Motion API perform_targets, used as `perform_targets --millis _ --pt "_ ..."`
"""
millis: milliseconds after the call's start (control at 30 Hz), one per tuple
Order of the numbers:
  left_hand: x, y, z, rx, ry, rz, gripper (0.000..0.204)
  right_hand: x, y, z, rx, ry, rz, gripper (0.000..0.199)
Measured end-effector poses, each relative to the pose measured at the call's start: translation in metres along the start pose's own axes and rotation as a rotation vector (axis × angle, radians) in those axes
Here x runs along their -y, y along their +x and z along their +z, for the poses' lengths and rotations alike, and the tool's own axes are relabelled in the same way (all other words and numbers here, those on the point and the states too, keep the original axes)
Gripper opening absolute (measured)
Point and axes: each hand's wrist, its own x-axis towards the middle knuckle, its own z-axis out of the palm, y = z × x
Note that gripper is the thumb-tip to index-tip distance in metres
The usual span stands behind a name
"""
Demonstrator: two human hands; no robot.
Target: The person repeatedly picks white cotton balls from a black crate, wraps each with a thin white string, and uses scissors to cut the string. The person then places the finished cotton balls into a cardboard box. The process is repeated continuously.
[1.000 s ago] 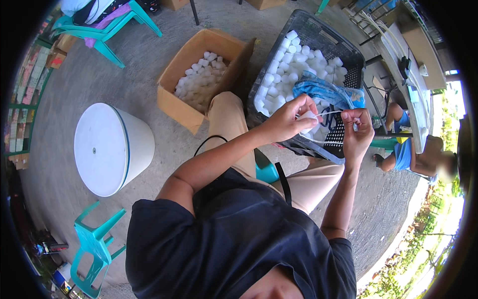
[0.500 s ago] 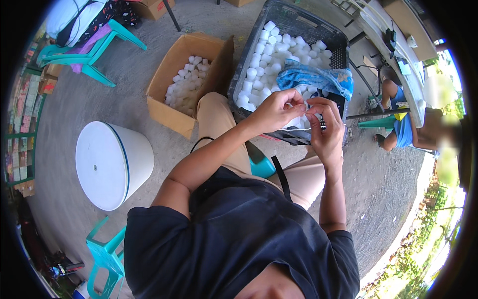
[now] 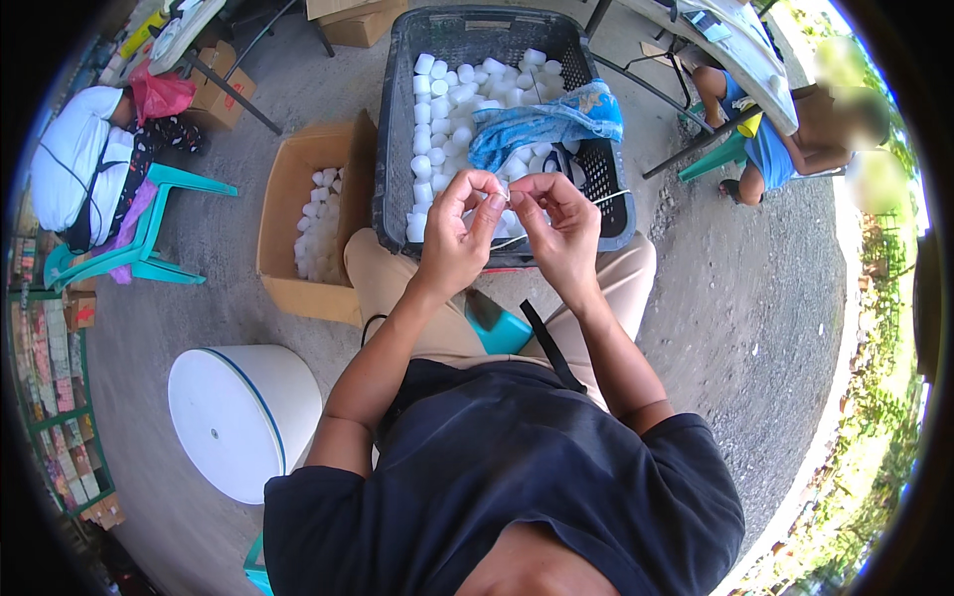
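My left hand [image 3: 452, 238] and my right hand [image 3: 561, 233] meet over the near edge of a black plastic crate [image 3: 382, 149]. Both are closed, thumbs and fingers pinched around something small and whitish, too tiny to name. Below and beyond them, the crate holds many short white cylindrical pieces [image 3: 437, 139]. A blue patterned towel [image 3: 537, 124] lies across these pieces toward the crate's right side. One thin pale cord [image 3: 608, 197] runs by the near right rim, partly hidden behind my right hand.
Left of the crate stands an open cardboard box [image 3: 308, 298] with more white pieces. A large white round container [image 3: 248, 417] lies nearer on the left. One person sits on a green chair [image 3: 149, 219] at far left; another [image 3: 765, 144] sits beside a table [image 3: 745, 60] at right.
The view has swung, so the crate and both hands appear farther left and squarer in front of me. My fingertips stay pinched together; the right hand has turned slightly.
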Motion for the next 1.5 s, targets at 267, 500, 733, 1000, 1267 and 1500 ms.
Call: perform_targets --millis 267,500,733,1000,1267,1500 --pt "0.003 0.002 0.009 -0.028 -0.093 0.018 0.008 0.003 0.0 -0.008 0.045 0.012 -0.049 0.008" --pt "0.002 0.002 0.012 -0.071 0.009 0.151 0.013 0.01 0.0 -0.022 0.218 0.034 0.108 0.012" --pt "-0.003 0.007 0.011 -0.087 0.289 0.335 0.01 0.002 -0.002 -0.017 0.129 -0.025 0.023 0.011" --pt "-0.007 0.007 0.014 -0.12 0.507 0.548 0.01 0.017 -0.002 -0.02 0.111 -0.197 -0.131 0.007" --pt "-0.011 0.003 0.018 -0.017 0.18 0.23 0.01 0.02 -0.002 -0.026 0.15 -0.253 -0.152 0.01" --pt "-0.009 0.0 0.006 0.188 -0.323 -0.235 0.02 0.023 0.001 -0.029 0.231 -0.26 -0.196 0.009"
